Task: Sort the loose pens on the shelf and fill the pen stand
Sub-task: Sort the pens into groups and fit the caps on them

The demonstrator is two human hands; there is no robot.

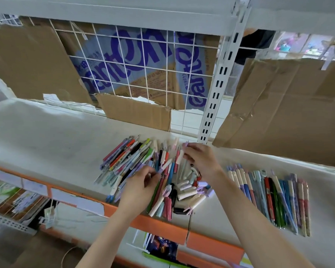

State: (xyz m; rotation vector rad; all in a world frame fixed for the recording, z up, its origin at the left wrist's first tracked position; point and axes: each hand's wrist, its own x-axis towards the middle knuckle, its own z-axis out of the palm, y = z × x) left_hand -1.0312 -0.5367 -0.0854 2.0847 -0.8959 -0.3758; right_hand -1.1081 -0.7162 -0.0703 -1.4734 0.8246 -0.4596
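A jumbled pile of loose pens (135, 163) in many colours lies on the white shelf (46, 136), with loose caps (190, 190) heaped at its near right. A tidier row of pens (269, 196) lies side by side further right. My left hand (141, 184) rests on the pile and pinches a white pen with a lilac end (165, 166). My right hand (199, 159) hovers over the far right of the pile, fingers curled round a white pen (180, 157). No pen stand is in view.
An orange front rail (159, 227) edges the shelf. A white slotted upright (213, 105) stands behind the pile, with wire mesh (135, 70) and cardboard sheets (282, 105) at the back. A lower shelf holds packets and a wire basket (21, 204).
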